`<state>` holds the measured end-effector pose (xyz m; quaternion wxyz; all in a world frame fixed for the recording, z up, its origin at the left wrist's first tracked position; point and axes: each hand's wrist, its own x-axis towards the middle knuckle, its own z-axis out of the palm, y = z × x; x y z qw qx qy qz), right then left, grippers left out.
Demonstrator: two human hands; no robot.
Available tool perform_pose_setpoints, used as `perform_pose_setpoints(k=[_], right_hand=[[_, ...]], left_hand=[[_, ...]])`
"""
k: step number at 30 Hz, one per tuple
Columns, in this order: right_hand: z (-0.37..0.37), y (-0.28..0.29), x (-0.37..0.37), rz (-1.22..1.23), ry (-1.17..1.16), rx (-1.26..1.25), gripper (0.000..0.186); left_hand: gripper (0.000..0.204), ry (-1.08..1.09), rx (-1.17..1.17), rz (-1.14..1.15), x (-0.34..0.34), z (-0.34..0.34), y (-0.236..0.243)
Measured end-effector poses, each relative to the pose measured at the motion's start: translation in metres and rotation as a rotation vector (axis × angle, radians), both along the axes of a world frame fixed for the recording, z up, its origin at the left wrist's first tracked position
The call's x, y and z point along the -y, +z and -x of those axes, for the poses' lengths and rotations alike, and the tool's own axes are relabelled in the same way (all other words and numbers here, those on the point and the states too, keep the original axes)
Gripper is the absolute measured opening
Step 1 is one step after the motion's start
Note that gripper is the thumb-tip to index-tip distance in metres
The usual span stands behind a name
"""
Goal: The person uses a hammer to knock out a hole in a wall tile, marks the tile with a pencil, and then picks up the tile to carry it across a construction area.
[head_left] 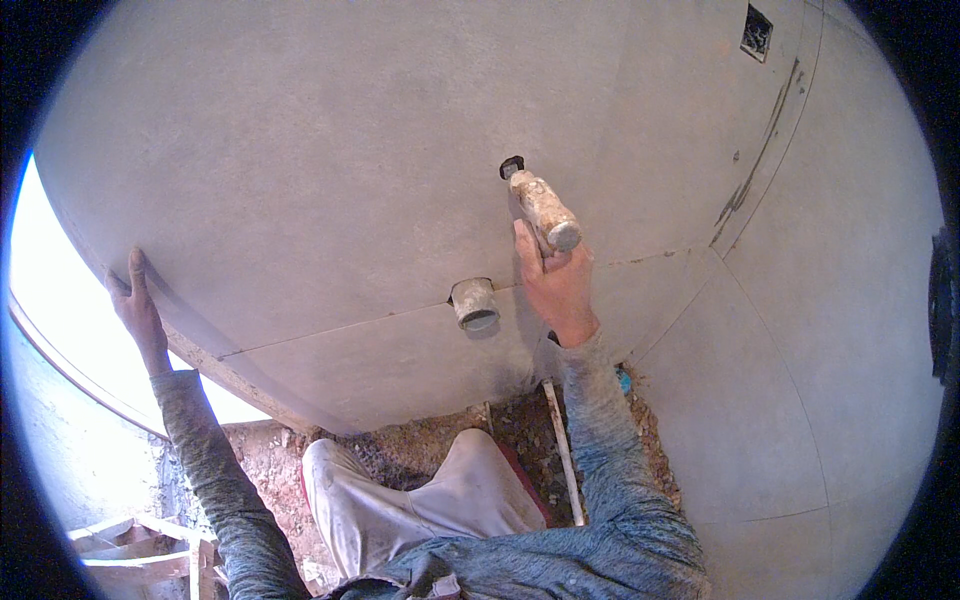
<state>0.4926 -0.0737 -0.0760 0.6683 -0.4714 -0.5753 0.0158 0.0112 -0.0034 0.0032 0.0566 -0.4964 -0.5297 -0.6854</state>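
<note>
My right hand [562, 295] is closed round a mallet, with its dirty, whitish cylindrical head [545, 208] showing above my fingers. The handle is hidden in my grip. One end of the head is close to a small dark cutout [511, 167] in a large grey wall tile [330, 150]; I cannot tell whether it touches the tile. My left hand [140, 305] grips the tile's left edge, thumb on the face and the other fingers mostly out of sight round the side. Between my hands, lower down, a grey pipe stub [475, 305] sticks out through a hole at the tile joint.
Another rectangular cutout [757, 33] is at the upper right. More grey tiles [760, 400] cover the right-hand wall. Rubble [655, 440] and a pale narrow strip [563, 450] lie below, beside my knees [420, 485]. A wooden frame [150, 550] stands at the lower left, under a bright opening [60, 290].
</note>
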Motion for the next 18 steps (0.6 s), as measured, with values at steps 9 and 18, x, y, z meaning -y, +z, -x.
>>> perform_pose_setpoints(k=[9,18], right_hand=[[-0.001,0.002,0.000,0.083,-0.096,0.097,0.026],[-0.001,0.003,0.012,0.078,0.007,-0.055,0.022]], left_hand=[[0.098,0.029,-0.035,0.034,-0.002,0.009,0.000],[0.097,0.050,0.028,0.012,-0.001,0.000,-0.003]])
